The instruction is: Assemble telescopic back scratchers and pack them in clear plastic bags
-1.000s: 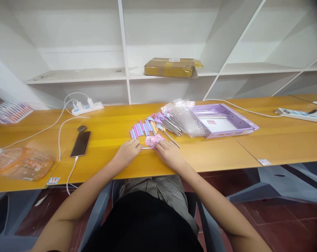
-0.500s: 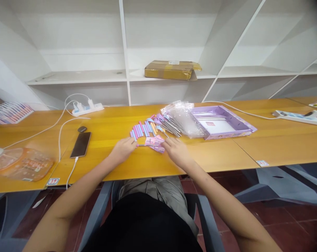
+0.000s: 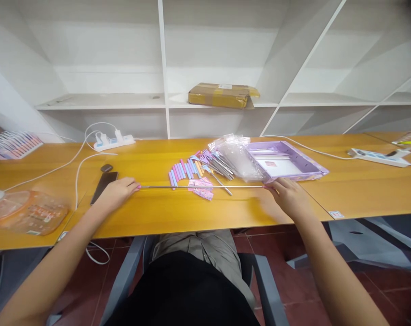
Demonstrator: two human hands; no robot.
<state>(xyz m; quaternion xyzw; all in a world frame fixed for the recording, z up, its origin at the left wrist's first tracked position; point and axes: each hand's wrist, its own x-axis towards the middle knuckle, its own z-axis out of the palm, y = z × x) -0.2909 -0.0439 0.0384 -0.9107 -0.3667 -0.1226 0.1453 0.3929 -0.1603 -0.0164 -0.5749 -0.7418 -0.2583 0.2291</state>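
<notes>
A long thin metal rod [image 3: 201, 186] stretches level above the wooden table [image 3: 178, 217]. My left hand [image 3: 117, 192] pinches its left end and my right hand [image 3: 288, 197] pinches its right end, the two hands wide apart. Behind the rod lie a row of pastel pink and blue sleeves [image 3: 185, 169], a bundle of short metal rods [image 3: 220, 165] and some pink printed cards [image 3: 201, 188]. My left hand is beside a black phone [image 3: 102, 182].
A lilac box tray [image 3: 283, 160] and clear plastic bags [image 3: 234, 151] sit at the back right. White power strips [image 3: 112, 141] with cables, a small dark object [image 3: 106, 168], an orange plastic bottle [image 3: 25, 210] and a cardboard parcel [image 3: 222, 95] on the shelf are around.
My hands were close together at the table's middle over the cards; they have moved far apart, and the rod between them is drawn out to a long length.
</notes>
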